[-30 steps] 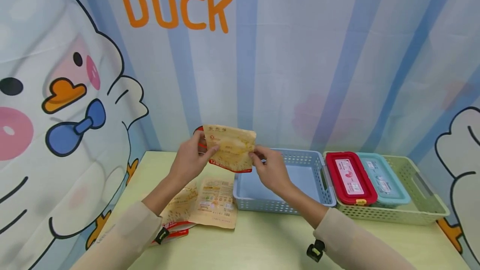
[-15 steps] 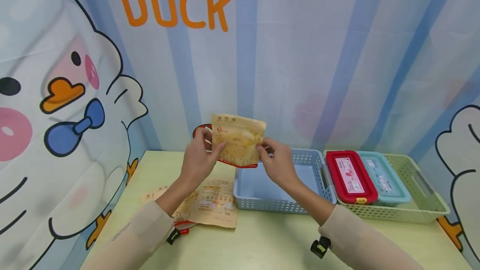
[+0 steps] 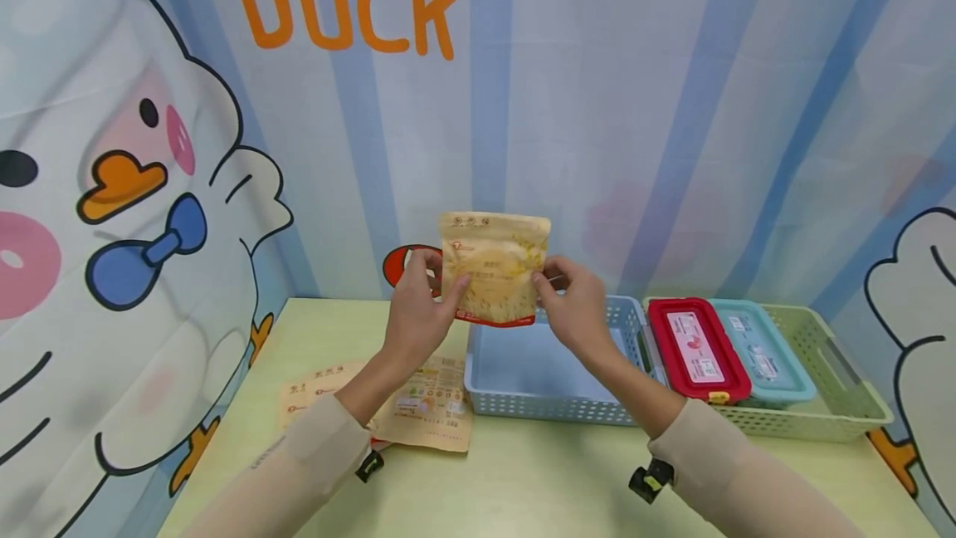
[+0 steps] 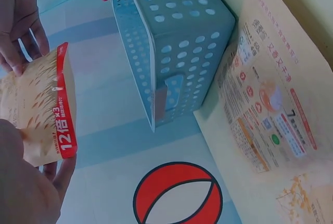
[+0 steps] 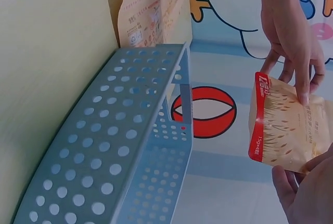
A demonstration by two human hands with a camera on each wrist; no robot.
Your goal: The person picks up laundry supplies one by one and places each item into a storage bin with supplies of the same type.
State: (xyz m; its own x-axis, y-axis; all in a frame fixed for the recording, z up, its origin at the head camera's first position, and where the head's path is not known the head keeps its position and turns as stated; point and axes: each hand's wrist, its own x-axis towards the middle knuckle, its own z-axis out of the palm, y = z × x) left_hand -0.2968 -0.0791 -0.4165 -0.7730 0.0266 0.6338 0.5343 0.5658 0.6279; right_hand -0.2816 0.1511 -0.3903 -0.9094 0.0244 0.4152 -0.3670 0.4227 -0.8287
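Note:
A small tan pouch (image 3: 495, 268) with a red bottom edge is held upright in the air between both hands, above the left part of the blue basket. My left hand (image 3: 421, 305) pinches its left side, thumb on the front. The right hand (image 3: 575, 301) pinches the opposite side. In the left wrist view the pouch (image 4: 44, 109) shows a red band with printed characters. From the right wrist, the same pouch (image 5: 291, 122) appears with the left hand (image 5: 294, 42) beyond it. More tan pouches (image 3: 433, 405) lie on the table, partly hidden by the left forearm.
The blue perforated basket (image 3: 553, 408) stands at the middle of the pale table (image 3: 538, 480). Right of it, a green basket (image 3: 844, 413) holds a red-lidded box (image 3: 698, 353) and a teal-lidded box (image 3: 765, 355). A duck-print curtain (image 3: 568, 106) hangs behind.
Both hands have moved right and slightly up with the pouch, which now stands straighter. More of the pouches on the table shows at the left.

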